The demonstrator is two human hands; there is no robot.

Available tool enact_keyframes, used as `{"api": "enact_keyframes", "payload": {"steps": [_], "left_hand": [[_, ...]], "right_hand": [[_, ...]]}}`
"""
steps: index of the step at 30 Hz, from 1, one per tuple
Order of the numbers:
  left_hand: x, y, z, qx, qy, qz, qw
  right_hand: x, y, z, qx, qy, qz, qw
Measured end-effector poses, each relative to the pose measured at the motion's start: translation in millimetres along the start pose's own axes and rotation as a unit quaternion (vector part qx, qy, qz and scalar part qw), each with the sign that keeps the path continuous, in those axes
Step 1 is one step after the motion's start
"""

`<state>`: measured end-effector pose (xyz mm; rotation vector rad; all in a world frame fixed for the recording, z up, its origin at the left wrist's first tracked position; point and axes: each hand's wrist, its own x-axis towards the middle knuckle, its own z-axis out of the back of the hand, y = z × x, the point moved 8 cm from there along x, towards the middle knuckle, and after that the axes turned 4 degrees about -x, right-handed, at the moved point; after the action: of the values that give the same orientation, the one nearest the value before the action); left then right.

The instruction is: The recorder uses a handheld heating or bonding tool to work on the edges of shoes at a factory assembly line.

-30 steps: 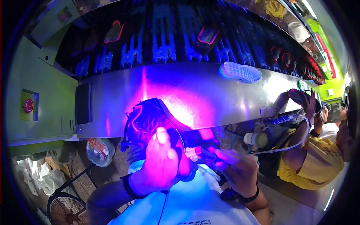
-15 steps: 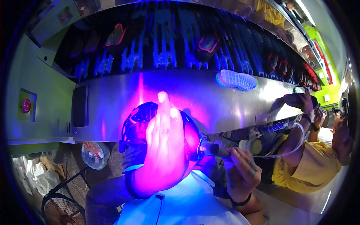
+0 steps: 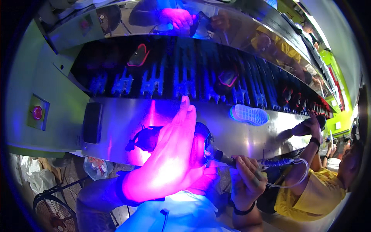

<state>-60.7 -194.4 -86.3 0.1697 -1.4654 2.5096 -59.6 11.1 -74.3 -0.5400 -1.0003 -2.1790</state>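
Dark shoe [image 3: 148,138]: centre of the view, held up in front of the steel front panel [image 3: 247,135] of a long conveyor; mostly hidden behind the left hand, only its laced end showing at 9 o'clock of the palm; lit pink-violet, apparently raised into the light so its surface can be worked on and checked.

Left hand [image 3: 170,162]: in front of the shoe, fingers straight and pressed together, pointing to 12 o'clock, palm flat against the shoe's side; it seems to steady the shoe rather than clasp it; thumb hidden, so whether anything is pinched behind I cannot tell.

Right hand [image 3: 245,181]: at 3 o'clock of the shoe, fingers curled tight round the handle of a hand tool [image 3: 222,156]; the tool's head meets the shoe's end at the edge of the left palm; held like a pen, likely for fine control.

Hose [image 3: 288,170]: pale, looping from the tool's rear toward 4 o'clock.

Conveyor racks [image 3: 181,77]: at 12 o'clock, blue-lit, dark shoes set on them.

Loose sole [image 3: 249,115]: pale, at 2 o'clock, lying on the steel ledge.

Co-worker in a yellow shirt [image 3: 309,193]: at 4 o'clock, one hand [image 3: 315,123] raised to the conveyor.

Red button [image 3: 37,113]: at 9 o'clock on a green panel.

Fan [image 3: 52,210]: at 8 o'clock, low.
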Motion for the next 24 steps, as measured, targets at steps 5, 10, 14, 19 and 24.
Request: {"api": "enact_keyframes", "payload": {"steps": [5, 10, 14, 19, 24], "left_hand": [[9.3, 9.5, 24.7, 0.012, 0.031, 0.027, 0.999], [-3.9, 51.1, 51.8, 0.260, 0.078, -0.061, 0.960], [-43.8, 82.7, 57.3, 0.124, 0.070, 0.005, 0.990], [-76.6, 69.1, 32.8, -0.101, 0.072, 0.027, 0.992], [-105.9, 58.2, 12.4, -0.146, 0.099, 0.004, 0.984]], "right_hand": [[2.0, -9.9, -34.2, 0.043, -0.034, 0.001, 0.998], [-34.5, -28.5, -89.3, 0.090, -0.027, -0.141, 0.985], [-25.3, -15.2, -99.3, 0.119, 0.033, -0.181, 0.976], [6.0, -1.1, -64.6, 0.209, 0.030, -0.208, 0.955], [28.9, 17.3, -58.8, 0.112, 0.066, -0.117, 0.985]]}}
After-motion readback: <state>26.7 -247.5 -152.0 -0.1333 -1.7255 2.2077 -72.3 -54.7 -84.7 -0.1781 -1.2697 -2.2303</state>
